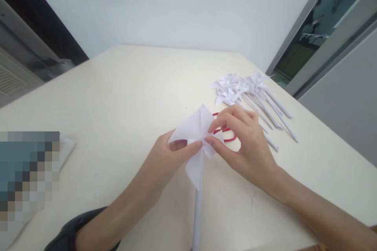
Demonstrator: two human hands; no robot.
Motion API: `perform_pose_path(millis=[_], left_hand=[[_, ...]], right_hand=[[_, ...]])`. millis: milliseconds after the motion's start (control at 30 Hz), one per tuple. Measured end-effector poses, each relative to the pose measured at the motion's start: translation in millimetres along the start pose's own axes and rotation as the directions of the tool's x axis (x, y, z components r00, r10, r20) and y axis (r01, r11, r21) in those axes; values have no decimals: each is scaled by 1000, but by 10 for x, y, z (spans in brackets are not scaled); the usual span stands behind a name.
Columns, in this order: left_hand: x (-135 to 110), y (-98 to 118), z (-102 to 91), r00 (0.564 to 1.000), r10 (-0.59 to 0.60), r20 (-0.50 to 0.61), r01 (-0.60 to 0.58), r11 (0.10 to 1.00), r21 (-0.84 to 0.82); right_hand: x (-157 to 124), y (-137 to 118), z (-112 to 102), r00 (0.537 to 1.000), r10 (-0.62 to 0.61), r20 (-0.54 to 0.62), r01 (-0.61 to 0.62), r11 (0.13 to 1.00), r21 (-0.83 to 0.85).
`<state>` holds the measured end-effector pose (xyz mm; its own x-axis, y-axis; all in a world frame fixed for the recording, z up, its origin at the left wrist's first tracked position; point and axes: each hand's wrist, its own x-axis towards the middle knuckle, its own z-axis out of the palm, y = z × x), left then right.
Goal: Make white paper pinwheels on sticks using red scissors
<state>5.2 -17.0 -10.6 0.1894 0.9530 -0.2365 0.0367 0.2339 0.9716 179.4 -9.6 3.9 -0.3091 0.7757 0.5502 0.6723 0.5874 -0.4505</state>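
I hold a white paper pinwheel [193, 129] over the cream table [123, 98], its rolled paper stick [197, 215] running down toward me. My left hand [165, 160] is closed on the pinwheel's centre from the left, thumb on the paper. From the right, my right hand [246, 143] pinches a folded flap at the centre with thumb and fingertips. Red scissor handles [226, 135] lie on the table just behind the pinwheel, partly hidden by my right hand.
Several finished white paper pinwheels [240, 86] on paper sticks lie in a pile at the table's far right. A blurred-out object [29, 172] sits at the left edge. A wall rises behind the table, and a window frame [309, 27] stands at right.
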Motion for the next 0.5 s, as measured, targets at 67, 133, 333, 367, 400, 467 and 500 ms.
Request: perform_pose_path(millis=[67, 133, 333, 367, 400, 467, 500], left_hand=[[4, 2, 10, 1000, -13, 16, 12, 999, 44], [3, 22, 28, 999, -23, 35, 19, 995, 94], [-27, 131, 75, 994, -93, 61, 76, 967, 242], [-29, 139, 74, 994, -93, 58, 76, 964, 254], [-28, 141, 70, 994, -89, 56, 72, 963, 260], [-22, 125, 58, 996, -68, 51, 53, 966, 251], [-16, 109, 51, 997, -52, 52, 38, 970, 242]], right_hand=[[11, 15, 4, 998, 6, -66, -7, 1000, -7], [29, 41, 4, 994, 30, -107, -30, 1000, 1], [62, 104, -9, 995, 97, -19, -96, 995, 23], [59, 101, -10, 996, 83, -6, -83, 996, 21], [54, 94, -11, 998, 60, 0, -60, 998, 17], [36, 71, -9, 1000, -2, -19, 2, 1000, 0], [26, 59, -8, 999, -35, -28, 35, 999, -16]])
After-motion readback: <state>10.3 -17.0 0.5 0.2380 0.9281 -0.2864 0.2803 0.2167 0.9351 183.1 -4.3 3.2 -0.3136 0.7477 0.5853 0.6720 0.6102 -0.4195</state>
